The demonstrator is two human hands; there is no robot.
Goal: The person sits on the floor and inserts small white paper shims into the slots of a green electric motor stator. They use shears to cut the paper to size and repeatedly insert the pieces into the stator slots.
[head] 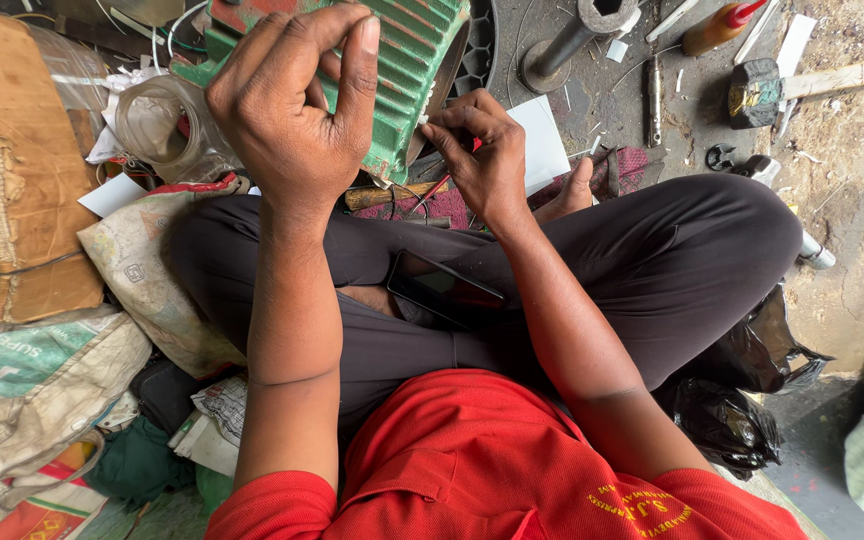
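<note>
Fingertips of my right hand (487, 155) pinch together on something thin and red at the lip of the green ribbed motor housing (407, 60); I can't make out exactly what the strand is, only that the thumb and first fingers are closed tight around it. My left hand (297, 100) is raised in front of the housing, fingers curled loosely inward with thumb near forefinger; I cannot tell whether anything sits in it.

Housing lies on its side on the floor just beyond my crossed legs, ribs toward me, its open end turned to the right. A white card (542, 140) lies just behind the right hand. A dark phone (442, 290) rests on my lap between the forearms. Farther right on the gritty floor I see a metal pipe stand (567, 45), an orange squeeze bottle (717, 25) and a hammer (762, 90). To the left sit a roll of clear tape (157, 125) and torn cardboard (12, 170).
</note>
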